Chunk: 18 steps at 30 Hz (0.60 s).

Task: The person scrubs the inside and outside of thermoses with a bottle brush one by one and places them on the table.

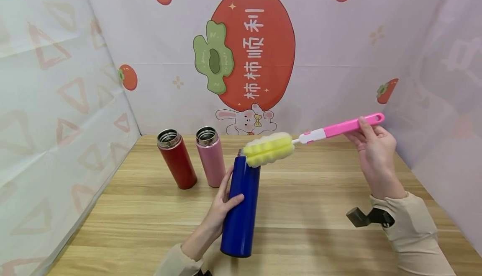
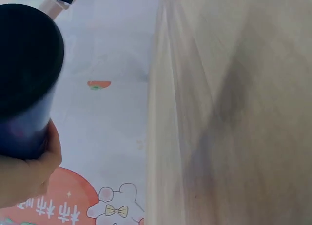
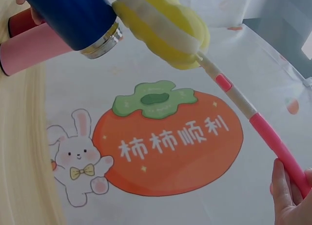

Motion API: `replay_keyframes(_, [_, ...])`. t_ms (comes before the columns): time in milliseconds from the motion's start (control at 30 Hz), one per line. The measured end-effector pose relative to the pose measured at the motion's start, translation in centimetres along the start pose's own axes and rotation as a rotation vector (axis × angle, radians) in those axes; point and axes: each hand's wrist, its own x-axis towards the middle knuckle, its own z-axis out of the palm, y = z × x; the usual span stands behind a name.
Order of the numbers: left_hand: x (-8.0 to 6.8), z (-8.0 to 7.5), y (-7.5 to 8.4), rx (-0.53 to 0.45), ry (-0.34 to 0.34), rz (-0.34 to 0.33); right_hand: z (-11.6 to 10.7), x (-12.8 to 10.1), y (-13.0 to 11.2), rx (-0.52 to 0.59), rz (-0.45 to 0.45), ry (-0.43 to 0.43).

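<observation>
The left hand (image 1: 222,209) grips the blue flask (image 1: 242,209) around its middle, holding it tilted on the near part of the wooden surface (image 1: 320,209). The right hand (image 1: 373,150) pinches the pink handle of the bottle brush (image 1: 312,140), whose yellow sponge head sits just beside the blue flask's open mouth. Farther left, a red flask (image 1: 176,158) and a pink flask (image 1: 211,156) stand open-topped, close together

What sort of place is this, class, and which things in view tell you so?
Probably a staged tabletop booth, not a kitchen: a light wooden table, printed persimmon-and-rabbit backdrop sheets on three sides, and a red and a pink open flask set out.
</observation>
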Motion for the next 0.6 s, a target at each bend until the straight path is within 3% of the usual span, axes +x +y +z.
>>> replay_keyframes(333, [-0.08,0.19,-0.2,0.188,0.063,0.064,-0.28,-0.09,-0.43,0.044,0.008,-0.018])
replay_keyframes(600, [-0.35,-0.35,-0.24,0.149,0.048,0.09,-0.54,0.02,-0.64,0.045,0.02,-0.028])
